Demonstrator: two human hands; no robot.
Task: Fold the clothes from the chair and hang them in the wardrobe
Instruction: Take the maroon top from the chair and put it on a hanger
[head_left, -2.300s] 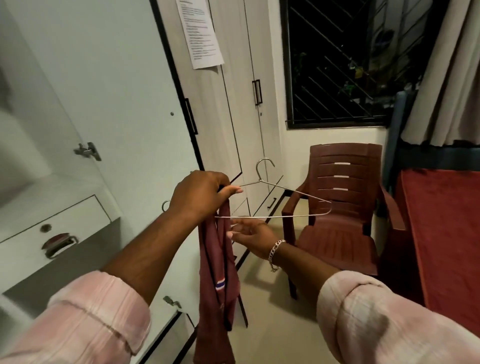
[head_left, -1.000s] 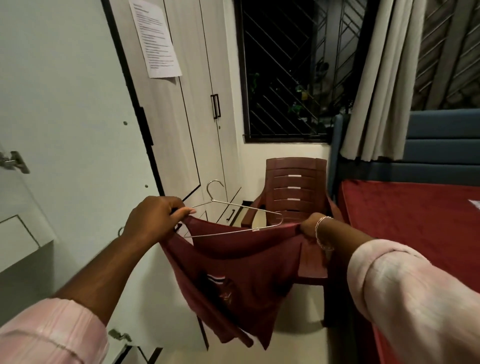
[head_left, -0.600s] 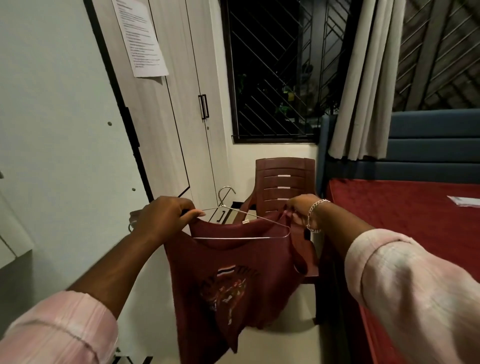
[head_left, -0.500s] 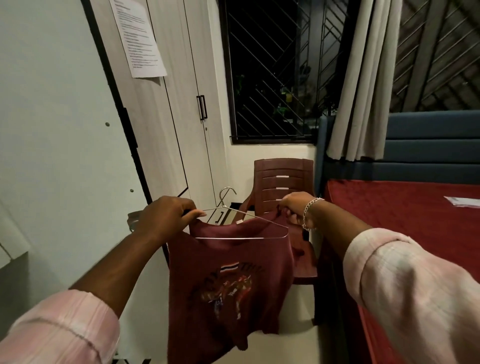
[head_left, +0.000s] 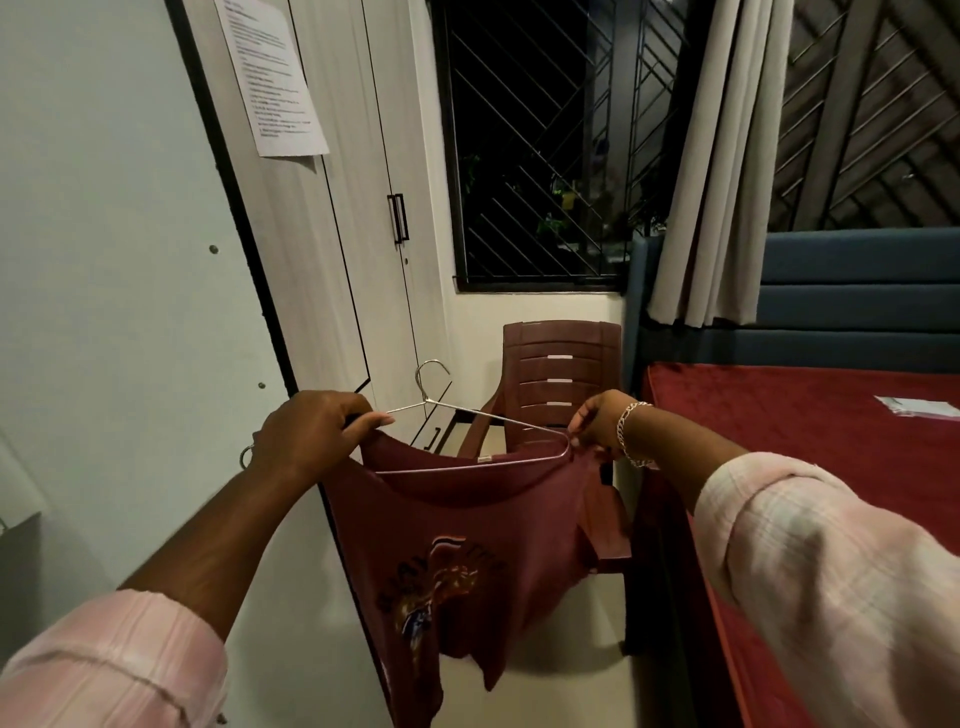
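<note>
Step in hand: dressing the hanger. A maroon short-sleeved T-shirt with a printed chest motif (head_left: 452, 540) hangs in mid-air between both hands, in front of the brown moulded plastic chair (head_left: 563, 374) that stands at the bed's near corner under the window. A thin silver wire hanger (head_left: 470, 431) sits partly inside the neck opening: its lower bar crosses the collar, while its hook stands free above the cloth.

The left hand (head_left: 311, 434) has its grip curled round the hanger's left end together with the shirt's shoulder. The right hand (head_left: 597, 423), wearing a silver chain bracelet (head_left: 631, 434), pinches the fabric at the hanger's right tip, apparently drawing that shoulder over the wire.

Judged progress: the shirt is not yet seated squarely. The next move calls for settling both shoulders evenly on the wire, then freeing one hand to take the hook and carry the load to the white wardrobe's open door (head_left: 130, 312) at the left.

Not resolved: the wardrobe interior and any rail lie outside the view; the left fingertips are hidden under cloth; the shirt's lower hem is cut off at the bottom edge; the chair seat is largely covered, so remaining clothes cannot be judged.
</note>
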